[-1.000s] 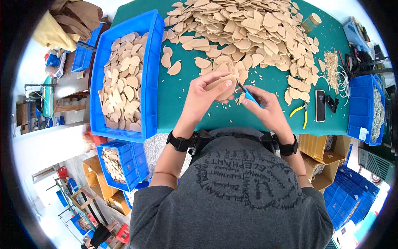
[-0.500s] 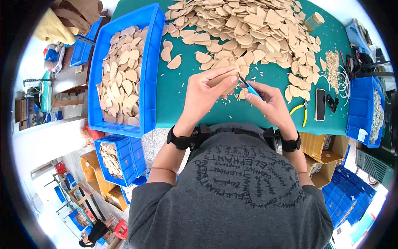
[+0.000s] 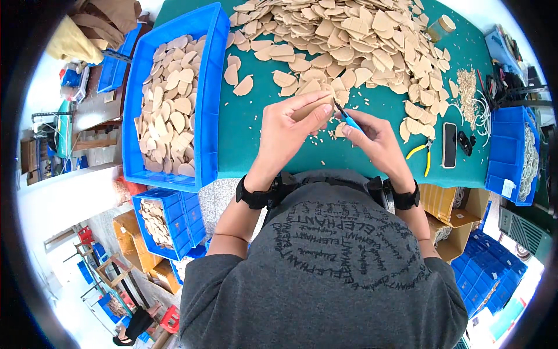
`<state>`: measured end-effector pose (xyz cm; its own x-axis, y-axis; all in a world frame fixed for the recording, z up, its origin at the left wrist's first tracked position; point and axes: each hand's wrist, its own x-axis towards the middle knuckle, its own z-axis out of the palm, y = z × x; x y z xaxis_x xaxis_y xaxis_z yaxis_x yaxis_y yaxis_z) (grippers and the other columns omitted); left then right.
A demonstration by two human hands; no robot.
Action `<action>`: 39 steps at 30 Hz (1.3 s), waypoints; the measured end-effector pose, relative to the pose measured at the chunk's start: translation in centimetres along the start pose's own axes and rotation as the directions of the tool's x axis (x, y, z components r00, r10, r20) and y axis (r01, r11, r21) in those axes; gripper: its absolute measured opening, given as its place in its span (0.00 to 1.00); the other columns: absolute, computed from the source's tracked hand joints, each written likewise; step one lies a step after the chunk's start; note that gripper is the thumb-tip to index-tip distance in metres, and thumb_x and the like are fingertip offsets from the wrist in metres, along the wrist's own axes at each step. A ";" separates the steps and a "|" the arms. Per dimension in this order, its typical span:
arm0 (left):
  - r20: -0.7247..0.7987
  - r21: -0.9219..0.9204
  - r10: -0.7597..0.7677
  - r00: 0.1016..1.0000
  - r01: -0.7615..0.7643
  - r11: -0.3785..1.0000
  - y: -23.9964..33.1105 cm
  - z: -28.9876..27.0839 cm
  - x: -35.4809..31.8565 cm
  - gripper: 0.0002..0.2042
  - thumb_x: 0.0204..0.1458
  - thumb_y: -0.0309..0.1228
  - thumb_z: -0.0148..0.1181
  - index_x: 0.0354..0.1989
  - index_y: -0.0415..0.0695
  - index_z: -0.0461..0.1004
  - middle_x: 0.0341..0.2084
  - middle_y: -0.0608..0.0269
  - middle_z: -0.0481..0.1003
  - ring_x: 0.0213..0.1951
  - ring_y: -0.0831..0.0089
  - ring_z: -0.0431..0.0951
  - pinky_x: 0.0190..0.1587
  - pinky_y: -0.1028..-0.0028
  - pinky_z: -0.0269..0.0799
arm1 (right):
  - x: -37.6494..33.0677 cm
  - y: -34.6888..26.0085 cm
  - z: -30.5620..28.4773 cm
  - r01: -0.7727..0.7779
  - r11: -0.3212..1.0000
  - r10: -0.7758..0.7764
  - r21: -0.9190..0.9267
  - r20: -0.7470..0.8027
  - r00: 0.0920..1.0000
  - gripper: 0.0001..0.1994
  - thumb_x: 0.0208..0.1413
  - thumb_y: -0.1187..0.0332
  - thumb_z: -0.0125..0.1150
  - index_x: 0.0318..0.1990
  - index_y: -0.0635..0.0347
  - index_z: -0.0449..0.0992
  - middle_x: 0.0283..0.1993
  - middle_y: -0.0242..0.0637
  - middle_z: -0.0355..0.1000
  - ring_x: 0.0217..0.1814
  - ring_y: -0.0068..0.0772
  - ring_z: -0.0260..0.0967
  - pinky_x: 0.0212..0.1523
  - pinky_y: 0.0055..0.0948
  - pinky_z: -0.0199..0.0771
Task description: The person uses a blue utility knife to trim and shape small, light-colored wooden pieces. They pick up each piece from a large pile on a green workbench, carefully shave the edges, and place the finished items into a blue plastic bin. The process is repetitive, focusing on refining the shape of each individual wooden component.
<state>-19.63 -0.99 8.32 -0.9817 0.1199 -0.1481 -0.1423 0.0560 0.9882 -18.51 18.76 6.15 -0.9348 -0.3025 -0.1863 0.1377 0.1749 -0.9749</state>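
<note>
Can see a dark phone point(image 3: 449, 145) on the right of the green surface point(image 3: 244, 145), between yellow-handled pliers point(image 3: 428, 163) and a small black object point(image 3: 464, 141). Can also see a tan-topped jar point(image 3: 440, 29) near the far right corner. Can make out a blue bin point(image 3: 503, 148) of pale rings point(image 3: 528, 163) farther right, cardboard boxes point(image 3: 437, 205) and stacked blue crates point(image 3: 485, 264) lower down.

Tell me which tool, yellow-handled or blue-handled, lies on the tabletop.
The yellow-handled pliers, lying left of the phone; the blue-handled tool is in the right hand.
</note>
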 end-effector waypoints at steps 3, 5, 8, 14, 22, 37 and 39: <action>-0.014 0.021 -0.004 1.000 0.004 1.000 0.1 0.1 0.0 0.16 0.53 0.31 0.64 0.48 0.38 0.77 0.33 0.62 0.79 0.31 0.78 0.78 0.28 0.81 0.73 | 0.0 -0.4 -0.2 -0.025 1.000 0.025 0.000 0.029 0.999 0.21 0.56 0.61 0.63 0.50 0.68 0.74 0.34 0.31 0.73 0.35 0.17 0.64 0.37 0.21 0.67; -0.014 0.011 -0.011 1.000 0.011 1.000 -0.1 0.1 0.0 0.16 0.53 0.31 0.64 0.48 0.37 0.77 0.33 0.62 0.79 0.31 0.79 0.78 0.28 0.81 0.73 | 0.0 -0.6 -0.4 -0.031 0.999 0.032 -0.009 0.053 0.998 0.20 0.56 0.61 0.62 0.51 0.68 0.74 0.34 0.31 0.73 0.35 0.17 0.64 0.36 0.21 0.67; -0.008 -0.012 -0.032 0.999 0.032 0.999 -0.3 0.1 0.0 0.16 0.52 0.31 0.64 0.48 0.37 0.77 0.33 0.62 0.79 0.31 0.79 0.78 0.28 0.81 0.73 | 0.0 -0.6 -0.8 -0.051 0.998 0.055 -0.045 0.086 0.995 0.19 0.58 0.63 0.59 0.52 0.67 0.74 0.36 0.29 0.72 0.35 0.16 0.62 0.35 0.19 0.64; -0.006 0.003 -0.031 0.999 0.031 1.000 -0.3 0.2 0.1 0.16 0.53 0.31 0.64 0.48 0.37 0.77 0.32 0.62 0.79 0.30 0.79 0.78 0.28 0.81 0.73 | 0.0 -0.2 -0.6 -0.033 0.999 0.035 -0.040 0.061 0.998 0.19 0.57 0.62 0.61 0.50 0.67 0.75 0.32 0.27 0.71 0.32 0.16 0.61 0.32 0.20 0.64; -0.009 -0.009 -0.009 1.000 0.009 1.000 -0.4 0.2 0.2 0.16 0.53 0.31 0.63 0.48 0.36 0.76 0.31 0.62 0.79 0.29 0.79 0.78 0.28 0.81 0.72 | 0.3 0.3 -0.7 -0.016 0.996 0.020 -0.089 0.053 0.998 0.19 0.56 0.61 0.62 0.49 0.66 0.75 0.28 0.26 0.69 0.29 0.15 0.59 0.28 0.21 0.61; 0.008 -0.028 -0.041 0.999 0.041 0.999 -0.5 0.0 0.3 0.15 0.53 0.31 0.64 0.47 0.37 0.77 0.31 0.61 0.79 0.29 0.77 0.79 0.27 0.81 0.73 | 0.2 -1.2 -0.8 -0.116 0.990 0.105 0.077 0.131 0.986 0.18 0.58 0.64 0.60 0.52 0.65 0.74 0.38 0.27 0.73 0.39 0.15 0.64 0.41 0.20 0.66; 0.012 -0.033 -0.045 0.999 0.046 0.998 -0.6 0.0 0.4 0.15 0.53 0.31 0.64 0.47 0.37 0.77 0.31 0.61 0.79 0.29 0.76 0.79 0.27 0.81 0.73 | 0.3 -1.1 -0.8 -0.110 0.990 0.097 0.091 0.141 0.985 0.18 0.58 0.64 0.60 0.53 0.65 0.74 0.39 0.27 0.73 0.41 0.15 0.65 0.43 0.20 0.66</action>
<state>-19.95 -1.01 7.68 -0.9727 0.1289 -0.1931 -0.1911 0.0284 0.9812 -19.22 19.25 7.26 -0.8615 -0.4133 -0.2950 0.2691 0.1212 -0.9555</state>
